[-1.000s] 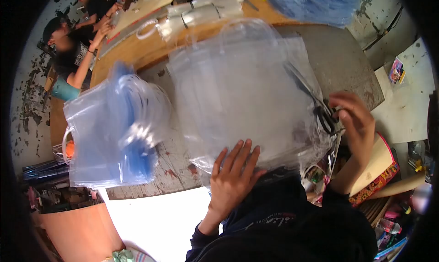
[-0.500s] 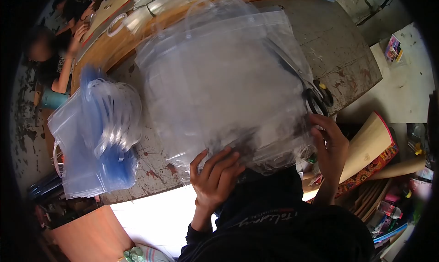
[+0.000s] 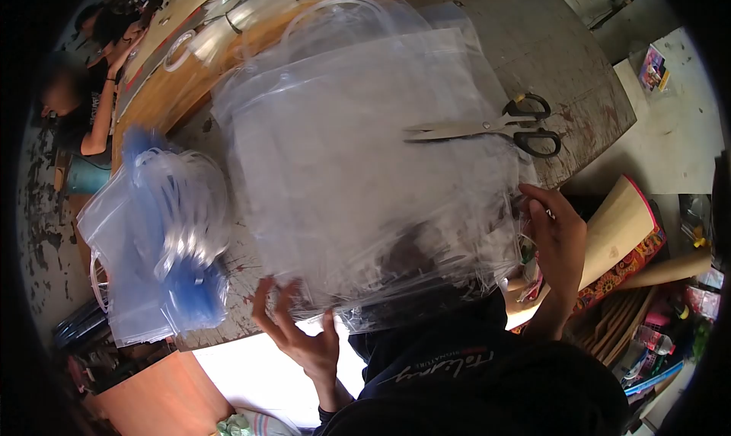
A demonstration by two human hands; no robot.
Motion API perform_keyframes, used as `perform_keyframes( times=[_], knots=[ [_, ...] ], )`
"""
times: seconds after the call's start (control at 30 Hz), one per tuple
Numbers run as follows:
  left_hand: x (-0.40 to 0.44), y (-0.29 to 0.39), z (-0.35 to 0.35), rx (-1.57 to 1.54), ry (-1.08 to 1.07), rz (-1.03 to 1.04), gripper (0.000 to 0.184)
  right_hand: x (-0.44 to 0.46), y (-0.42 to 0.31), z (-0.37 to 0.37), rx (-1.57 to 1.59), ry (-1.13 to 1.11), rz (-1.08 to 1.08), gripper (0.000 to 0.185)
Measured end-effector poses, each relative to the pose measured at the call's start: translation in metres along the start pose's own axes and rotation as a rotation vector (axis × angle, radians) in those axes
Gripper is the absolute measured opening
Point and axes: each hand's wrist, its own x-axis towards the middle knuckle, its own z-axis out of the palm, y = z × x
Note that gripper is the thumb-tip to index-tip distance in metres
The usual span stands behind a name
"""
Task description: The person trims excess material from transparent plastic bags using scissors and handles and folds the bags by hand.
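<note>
The clear plastic bags (image 3: pixel 343 131) lie on the worktable (image 3: pixel 548 63), under scissors (image 3: pixel 487 127). The left hand (image 3: pixel 304 348) is loosely spread by their near-left corner; whether the right hand (image 3: pixel 560 234) pinches their edge is unclear. Light, even pressure from both sides should limit creasing.

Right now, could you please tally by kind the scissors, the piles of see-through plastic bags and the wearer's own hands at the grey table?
Scissors: 1 pair
Piles of see-through bags: 2, the front pile and the side pile
Wearer's hands: 2, left hand and right hand
Total: 5
</note>
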Motion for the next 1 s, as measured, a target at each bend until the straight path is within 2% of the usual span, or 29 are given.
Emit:
perform_keyframes(
  times=[0.03,0.07,0.1,0.17,0.3,0.37,0.4,0.53,0.63,0.7,0.77,0.87,0.93,1.0],
  knots=[
    [0.002,0.0,0.0,-0.003,0.075,-0.17,0.053,-0.001,0.006,-0.004,0.093,-0.06,0.04,0.02],
    [-0.001,-0.005,0.0,0.017,0.048,-0.183,0.057,-0.002,0.009,-0.006,0.189,-0.119,0.079,0.021],
    [-0.001,-0.005,-0.001,0.016,0.042,-0.181,0.057,-0.003,0.01,-0.007,0.188,-0.118,0.085,0.021],
    [-0.001,-0.004,-0.002,-0.057,-0.002,-0.288,0.055,-0.004,0.009,-0.009,0.256,-0.253,0.101,0.022],
    [0.0,-0.003,-0.009,-0.077,-0.046,-0.331,0.054,-0.006,0.013,-0.009,0.277,-0.213,0.048,0.025],
    [0.002,-0.002,-0.008,-0.152,0.11,-0.267,0.055,-0.006,0.014,-0.01,0.483,-0.226,0.103,0.027],
    [0.006,-0.003,-0.006,-0.163,0.161,-0.188,0.051,-0.007,0.014,-0.011,0.482,-0.223,0.105,0.027],
    [0.009,0.023,-0.009,-0.334,0.226,-0.238,0.048,-0.007,0.016,-0.013,0.624,-0.282,0.104,0.028],
    [0.0,0.031,-0.005,-0.396,0.2,-0.149,0.049,-0.008,0.012,-0.013,0.683,-0.277,0.133,0.03],
    [0.005,0.042,-0.015,-0.308,0.003,0.013,0.048,-0.008,0.012,-0.011,0.692,-0.273,0.158,0.031],
    [0.012,0.05,-0.009,-0.446,-0.042,0.147,0.051,-0.008,0.016,-0.009,0.553,-0.262,0.1,0.032],
    [0.017,0.063,-0.004,-0.487,-0.067,0.15,0.043,-0.008,0.011,-0.006,0.502,-0.245,0.111,0.031],
    [0.017,0.064,-0.005,-0.505,-0.079,0.145,0.043,-0.008,0.015,-0.006,0.482,-0.239,0.106,0.031],
    [0.017,0.066,-0.01,-0.585,-0.142,0.109,0.051,-0.007,0.017,-0.006,0.453,-0.247,0.103,0.031]
  ],
)
